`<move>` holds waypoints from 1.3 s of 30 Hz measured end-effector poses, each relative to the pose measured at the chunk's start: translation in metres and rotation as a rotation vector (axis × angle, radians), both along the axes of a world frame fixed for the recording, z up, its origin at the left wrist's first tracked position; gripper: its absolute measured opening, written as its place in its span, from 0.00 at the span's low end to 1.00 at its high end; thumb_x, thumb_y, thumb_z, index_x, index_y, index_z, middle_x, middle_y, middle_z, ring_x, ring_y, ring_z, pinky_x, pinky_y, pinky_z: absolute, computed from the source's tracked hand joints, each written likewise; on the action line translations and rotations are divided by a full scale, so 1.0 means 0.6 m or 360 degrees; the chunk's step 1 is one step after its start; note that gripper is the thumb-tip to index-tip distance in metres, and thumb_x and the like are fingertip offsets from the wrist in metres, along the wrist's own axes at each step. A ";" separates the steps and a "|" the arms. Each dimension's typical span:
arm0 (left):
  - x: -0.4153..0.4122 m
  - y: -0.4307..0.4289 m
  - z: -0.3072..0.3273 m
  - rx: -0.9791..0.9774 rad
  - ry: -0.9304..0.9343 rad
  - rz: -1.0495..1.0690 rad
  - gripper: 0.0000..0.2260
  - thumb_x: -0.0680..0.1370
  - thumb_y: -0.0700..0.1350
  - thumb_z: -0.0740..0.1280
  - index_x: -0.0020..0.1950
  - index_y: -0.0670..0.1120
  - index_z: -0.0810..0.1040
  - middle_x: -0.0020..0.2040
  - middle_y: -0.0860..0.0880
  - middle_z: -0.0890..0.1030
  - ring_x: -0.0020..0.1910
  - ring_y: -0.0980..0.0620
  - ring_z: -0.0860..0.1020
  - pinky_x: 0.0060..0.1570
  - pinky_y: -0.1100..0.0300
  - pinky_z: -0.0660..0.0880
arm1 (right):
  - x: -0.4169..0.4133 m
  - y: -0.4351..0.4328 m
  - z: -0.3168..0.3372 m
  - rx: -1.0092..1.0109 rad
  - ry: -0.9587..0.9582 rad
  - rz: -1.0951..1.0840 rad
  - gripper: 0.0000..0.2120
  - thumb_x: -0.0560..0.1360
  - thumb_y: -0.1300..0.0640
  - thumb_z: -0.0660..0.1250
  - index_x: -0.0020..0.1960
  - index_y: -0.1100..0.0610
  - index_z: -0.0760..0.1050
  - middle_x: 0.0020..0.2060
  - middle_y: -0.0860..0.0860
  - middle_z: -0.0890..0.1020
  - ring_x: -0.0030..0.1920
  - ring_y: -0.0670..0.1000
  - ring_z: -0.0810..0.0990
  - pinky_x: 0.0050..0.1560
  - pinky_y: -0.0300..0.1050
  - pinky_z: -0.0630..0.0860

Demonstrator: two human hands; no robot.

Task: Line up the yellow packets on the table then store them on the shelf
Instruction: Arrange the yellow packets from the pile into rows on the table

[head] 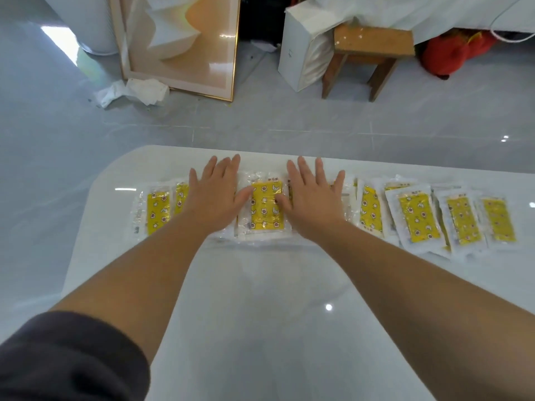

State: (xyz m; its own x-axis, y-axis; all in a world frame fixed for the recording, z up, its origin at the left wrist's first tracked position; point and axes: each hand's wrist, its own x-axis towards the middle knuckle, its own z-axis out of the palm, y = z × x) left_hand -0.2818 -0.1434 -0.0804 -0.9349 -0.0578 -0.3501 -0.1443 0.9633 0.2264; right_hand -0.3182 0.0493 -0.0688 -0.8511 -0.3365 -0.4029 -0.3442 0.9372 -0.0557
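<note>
Pressing left hand [215,195]: flat, fingers straight and spread, on the packets just left of the middle packet [266,208]; the thumb touches its left edge.
Right hand [314,198]: also flat and spread, just right of the middle packet, thumb on its right edge; the two hands lie apart and grip nothing.
Middle packet: a clear pouch holding a yellow sheet printed with stars and moons, lying flat between the two hands.
Yellow packets [418,219]: one row across the table [260,314], on both sides of the middle packet; those to its right overlap and tilt.
Sleeve [72,357]: dark, on the left arm, nearer the camera than the middle packet.
White box [292,47]: on the floor beyond the middle packet, beside a wooden stool [373,41]; its contents cannot be told.
</note>
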 end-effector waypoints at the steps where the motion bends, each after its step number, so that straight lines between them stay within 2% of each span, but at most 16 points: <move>1: -0.011 -0.001 -0.001 0.0002 -0.0021 -0.0047 0.31 0.81 0.61 0.50 0.79 0.47 0.47 0.78 0.46 0.57 0.77 0.45 0.52 0.73 0.38 0.50 | -0.012 0.000 0.000 -0.0039 -0.0064 0.0039 0.32 0.81 0.37 0.46 0.79 0.51 0.43 0.79 0.50 0.50 0.78 0.57 0.44 0.72 0.69 0.40; 4: -0.023 0.003 -0.002 -0.0113 -0.0045 -0.0224 0.28 0.81 0.60 0.52 0.77 0.47 0.54 0.72 0.46 0.65 0.71 0.43 0.64 0.69 0.41 0.59 | -0.029 -0.001 0.002 -0.0054 -0.0082 0.0111 0.29 0.80 0.38 0.50 0.75 0.53 0.58 0.73 0.52 0.65 0.74 0.56 0.60 0.73 0.68 0.46; 6: -0.020 0.005 0.001 -0.0161 -0.0013 -0.0262 0.25 0.81 0.58 0.53 0.74 0.47 0.59 0.70 0.46 0.68 0.68 0.44 0.67 0.67 0.44 0.63 | -0.027 -0.002 0.005 -0.0077 -0.0044 0.0147 0.26 0.80 0.39 0.51 0.73 0.52 0.61 0.70 0.52 0.67 0.72 0.56 0.63 0.73 0.67 0.48; 8: -0.019 0.012 0.007 -0.0192 0.0006 -0.0225 0.24 0.81 0.58 0.52 0.74 0.47 0.59 0.71 0.46 0.67 0.69 0.44 0.66 0.68 0.43 0.62 | -0.028 0.009 0.006 -0.0159 -0.0012 0.0140 0.26 0.81 0.39 0.50 0.74 0.51 0.60 0.73 0.51 0.65 0.74 0.55 0.59 0.73 0.67 0.47; 11: -0.022 0.047 0.026 -0.0072 0.0074 -0.0165 0.27 0.82 0.58 0.51 0.77 0.47 0.54 0.76 0.46 0.60 0.75 0.45 0.58 0.73 0.40 0.53 | -0.043 0.058 0.013 -0.0230 0.0089 -0.0017 0.27 0.81 0.41 0.48 0.77 0.50 0.54 0.77 0.49 0.56 0.78 0.53 0.51 0.74 0.66 0.45; 13: -0.028 0.092 0.038 0.0000 0.0097 -0.0267 0.28 0.81 0.59 0.50 0.78 0.48 0.50 0.78 0.47 0.56 0.77 0.47 0.53 0.74 0.40 0.51 | -0.051 0.114 0.016 -0.0185 0.0088 -0.0148 0.27 0.82 0.42 0.46 0.78 0.50 0.51 0.78 0.49 0.53 0.78 0.52 0.48 0.74 0.65 0.44; 16: -0.044 0.169 0.040 0.0031 0.0032 -0.0426 0.30 0.81 0.61 0.49 0.79 0.50 0.47 0.79 0.48 0.52 0.78 0.47 0.50 0.74 0.39 0.48 | -0.053 0.215 0.021 -0.0087 0.0099 -0.0252 0.27 0.82 0.42 0.46 0.79 0.49 0.50 0.79 0.48 0.52 0.78 0.52 0.47 0.75 0.65 0.44; 20: -0.065 0.251 0.025 -0.0059 -0.0007 -0.0495 0.32 0.80 0.63 0.49 0.79 0.49 0.46 0.79 0.47 0.51 0.78 0.45 0.48 0.73 0.37 0.48 | -0.052 0.324 0.015 -0.0035 0.0103 -0.0207 0.30 0.80 0.40 0.48 0.79 0.48 0.49 0.79 0.46 0.52 0.78 0.51 0.45 0.74 0.64 0.43; 22: -0.072 0.288 0.017 -0.0119 0.0009 -0.0525 0.32 0.80 0.64 0.48 0.79 0.49 0.46 0.79 0.47 0.50 0.78 0.44 0.47 0.72 0.36 0.48 | -0.064 0.349 0.004 -0.0034 0.0042 -0.0193 0.31 0.80 0.39 0.49 0.79 0.49 0.47 0.78 0.47 0.53 0.78 0.51 0.46 0.75 0.64 0.43; 25: -0.080 0.333 0.006 -0.0187 -0.0015 -0.0529 0.32 0.80 0.63 0.46 0.79 0.48 0.45 0.79 0.46 0.51 0.78 0.43 0.48 0.72 0.35 0.49 | -0.087 0.344 -0.010 -0.0091 -0.0038 -0.0135 0.33 0.79 0.38 0.51 0.79 0.51 0.48 0.76 0.51 0.60 0.77 0.53 0.53 0.74 0.64 0.44; 29: -0.078 0.368 -0.003 -0.0311 -0.0040 -0.0476 0.31 0.81 0.63 0.44 0.79 0.48 0.44 0.79 0.46 0.50 0.78 0.43 0.48 0.72 0.35 0.48 | -0.087 0.345 -0.024 -0.0141 0.0036 0.0058 0.31 0.80 0.39 0.50 0.78 0.52 0.51 0.72 0.50 0.66 0.73 0.54 0.61 0.74 0.63 0.48; 31: -0.072 0.377 0.000 -0.0379 0.0000 -0.0440 0.31 0.81 0.62 0.42 0.79 0.48 0.43 0.79 0.45 0.48 0.78 0.43 0.46 0.72 0.35 0.48 | -0.082 0.353 -0.024 -0.0163 0.0093 0.0097 0.31 0.80 0.39 0.49 0.79 0.51 0.50 0.74 0.49 0.64 0.75 0.54 0.58 0.74 0.64 0.46; 35: -0.032 0.409 0.015 -0.0371 0.0116 -0.0455 0.31 0.79 0.63 0.39 0.79 0.49 0.40 0.79 0.45 0.42 0.78 0.44 0.42 0.72 0.36 0.46 | -0.064 0.381 -0.011 -0.0280 0.0066 0.0101 0.30 0.81 0.39 0.46 0.79 0.48 0.44 0.79 0.46 0.49 0.78 0.52 0.43 0.75 0.63 0.41; 39: -0.005 0.439 0.020 -0.0435 -0.0051 -0.0466 0.31 0.81 0.63 0.42 0.79 0.50 0.37 0.79 0.45 0.38 0.77 0.43 0.39 0.72 0.36 0.44 | -0.047 0.442 -0.008 -0.0052 -0.0121 0.0167 0.31 0.79 0.35 0.43 0.78 0.44 0.40 0.79 0.46 0.41 0.78 0.55 0.39 0.74 0.67 0.44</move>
